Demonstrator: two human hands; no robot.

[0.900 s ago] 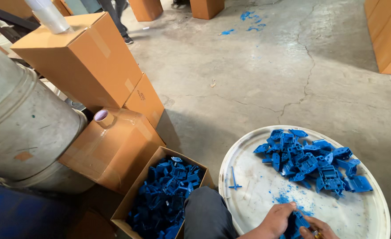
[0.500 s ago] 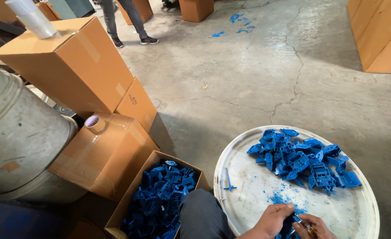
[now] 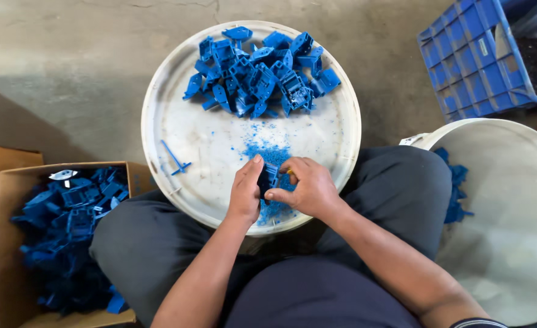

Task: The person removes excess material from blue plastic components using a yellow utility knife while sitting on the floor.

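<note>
A large white plastic bucket is standing just to the right of the right forearm, holding a few blue plastic pieces against its near wall. Beyond it, far to the upper right of the hands, a blue slatted plastic crate is sitting on the concrete floor with dark material inside, too unclear to tell apart. A round white plastic tray is resting across the person's lap, directly under both hands; it is carrying a heap of blue moulded plastic parts on its far side, well ahead of the hands, a scatter of blue plastic crumbs just in front of the fingers, and a thin blue plastic stick lying left of the left hand. An open brown cardboard box is sitting well to the left of the left arm, filled with more dark blue plastic parts.

The left hand is curling around a small dark blue plastic part, gripping it between thumb and fingers over the tray's near edge. The right hand is closing loosely against the same part from the other side, its fingertips pinching at it; whether it is also holding a small tool cannot be told.
</note>
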